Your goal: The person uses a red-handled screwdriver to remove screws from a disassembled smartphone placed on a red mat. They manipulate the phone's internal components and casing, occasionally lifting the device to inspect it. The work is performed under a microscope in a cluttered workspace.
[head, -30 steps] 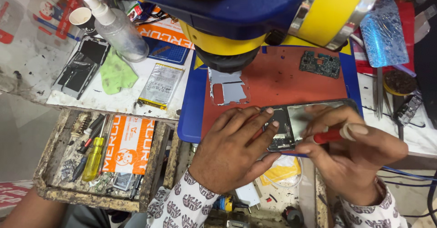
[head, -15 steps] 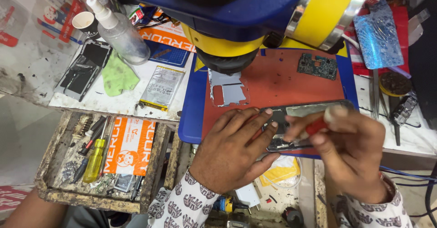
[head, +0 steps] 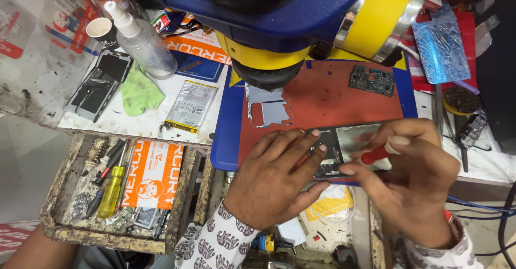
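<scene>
On red mat (head: 333, 97), two hands, left (head: 277, 180), right (head: 416, 180), one phone (head: 349, 148), one screwdriver (head: 376, 154)

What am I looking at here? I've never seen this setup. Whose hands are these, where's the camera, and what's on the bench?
The one view comes from a camera on the person's head, looking down at a repair bench. The big blue and yellow microscope hangs over a red mat. The left hand presses flat on an opened phone at the mat's near edge. The right hand holds a red-handled tool over the phone; its tip is hidden. Also on the mat: a green circuit board and a metal plate. To the left lie a spray bottle, a green cloth, a battery and a tray of screwdrivers.
</scene>
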